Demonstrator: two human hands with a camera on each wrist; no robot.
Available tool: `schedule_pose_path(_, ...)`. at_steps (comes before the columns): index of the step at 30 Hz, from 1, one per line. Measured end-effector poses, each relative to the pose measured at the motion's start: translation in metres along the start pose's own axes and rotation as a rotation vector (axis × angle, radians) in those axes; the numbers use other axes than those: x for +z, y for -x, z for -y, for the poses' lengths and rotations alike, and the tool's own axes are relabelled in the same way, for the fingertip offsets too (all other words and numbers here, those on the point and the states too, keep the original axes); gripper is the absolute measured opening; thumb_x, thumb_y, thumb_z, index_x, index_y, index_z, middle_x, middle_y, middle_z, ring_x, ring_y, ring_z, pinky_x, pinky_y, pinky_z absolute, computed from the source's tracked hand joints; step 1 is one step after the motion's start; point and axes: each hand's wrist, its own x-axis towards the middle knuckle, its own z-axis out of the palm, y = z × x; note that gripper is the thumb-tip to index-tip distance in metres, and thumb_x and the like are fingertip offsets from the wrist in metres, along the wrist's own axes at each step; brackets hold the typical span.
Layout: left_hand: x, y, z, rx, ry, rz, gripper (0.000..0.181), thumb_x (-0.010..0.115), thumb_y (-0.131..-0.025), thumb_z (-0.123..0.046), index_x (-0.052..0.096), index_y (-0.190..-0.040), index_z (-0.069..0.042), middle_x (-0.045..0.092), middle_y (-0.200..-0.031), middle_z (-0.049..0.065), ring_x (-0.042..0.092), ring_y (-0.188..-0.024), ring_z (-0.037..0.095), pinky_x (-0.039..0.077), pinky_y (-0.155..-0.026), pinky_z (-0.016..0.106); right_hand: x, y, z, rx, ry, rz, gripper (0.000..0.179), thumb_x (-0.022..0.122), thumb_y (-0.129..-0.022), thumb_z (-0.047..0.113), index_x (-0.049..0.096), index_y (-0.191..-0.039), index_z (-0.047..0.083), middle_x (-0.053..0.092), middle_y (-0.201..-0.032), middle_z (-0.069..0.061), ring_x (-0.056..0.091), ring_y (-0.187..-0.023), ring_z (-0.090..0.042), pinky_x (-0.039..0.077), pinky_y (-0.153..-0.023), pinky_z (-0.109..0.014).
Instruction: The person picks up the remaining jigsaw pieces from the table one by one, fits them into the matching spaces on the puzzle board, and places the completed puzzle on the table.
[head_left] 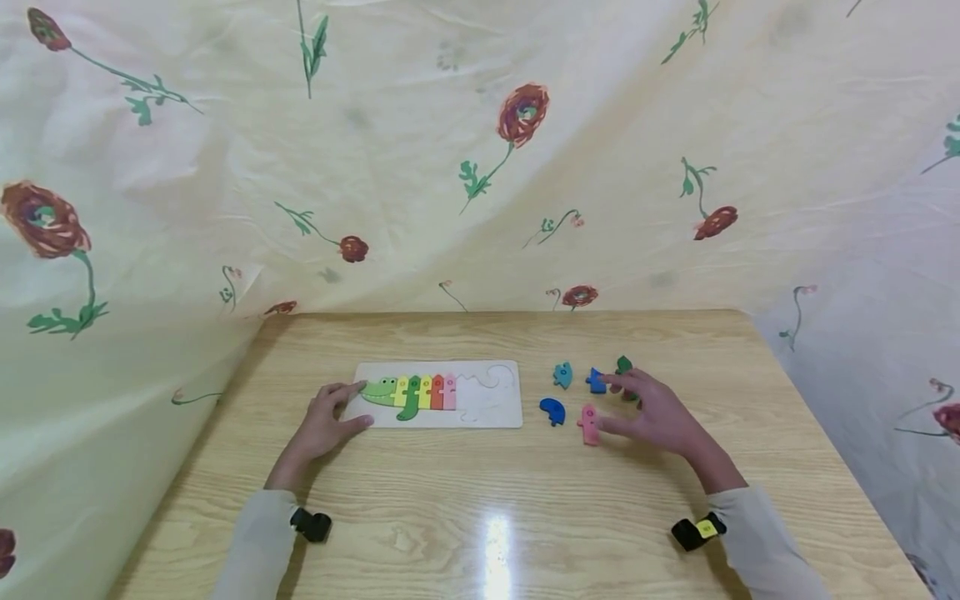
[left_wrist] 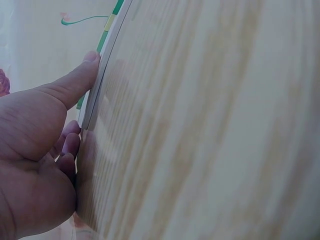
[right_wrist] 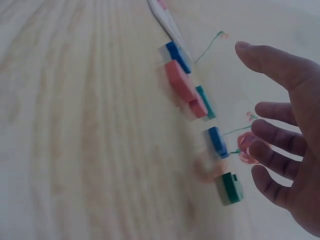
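Observation:
A white puzzle board (head_left: 491, 408) lies on the table with a colourful crocodile (head_left: 378, 392) partly laid in it: green head, then yellow, green, yellow, red and pink pieces. My left hand (head_left: 326, 423) rests at the board's left end, its thumb (left_wrist: 80, 80) against the near edge. Over the loose pieces on the right, my right hand (head_left: 656, 415) hovers with fingers spread, holding nothing. Near its thumb is a pink piece (head_left: 590, 425). A blue piece (head_left: 596, 381) lies by its fingertips, and a green piece (right_wrist: 231, 189) is partly hidden under the hand in the head view.
Between board and right hand lie a light blue piece (head_left: 562, 375) and a curved dark blue piece (head_left: 552, 411). The wooden table (head_left: 420, 500) reaches back to a flowered cloth (head_left: 420, 167) hanging behind it and along its sides.

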Motion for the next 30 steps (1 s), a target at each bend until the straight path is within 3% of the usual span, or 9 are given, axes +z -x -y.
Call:
schedule_pose_path(12, -0.001, 0.001, 0.001, -0.004, 0.020, 0.003, 0.073, 0.078, -0.092, -0.033, 0.045, -0.155, -0.013, 0.029, -0.155, 0.027, 0.027, -0.142, 0.049, 0.029, -0.115, 0.065, 0.016, 0.004, -0.004, 0.051, 0.006, 0.052, 0.082, 0.087, -0.075, 0.055, 0.063, -0.138, 0.011, 0.062, -0.109, -0.004, 0.053, -0.093, -0.020, 0.047, -0.073, -0.033)
schedule_pose_path(20, 0.000, 0.000, 0.002, 0.002, 0.026, 0.004, 0.074, 0.078, -0.092, -0.034, 0.046, -0.155, -0.013, 0.028, -0.155, 0.027, 0.027, -0.141, 0.048, 0.029, -0.115, 0.065, 0.019, 0.006, -0.008, 0.028, 0.008, 0.069, 0.082, 0.087, -0.075, 0.055, 0.063, -0.138, 0.008, 0.063, -0.107, -0.001, 0.051, -0.090, -0.017, 0.047, -0.074, -0.031)
schedule_pose_path(30, 0.000, -0.002, 0.002, 0.009, 0.025, 0.009, 0.073, 0.078, -0.092, -0.033, 0.045, -0.155, -0.013, 0.029, -0.155, 0.028, 0.027, -0.142, 0.048, 0.030, -0.115, 0.065, 0.021, 0.007, -0.008, 0.041, 0.026, 0.114, 0.082, 0.088, -0.074, 0.055, 0.064, -0.137, 0.009, 0.061, -0.114, -0.002, 0.054, -0.100, -0.018, 0.050, -0.087, -0.041)
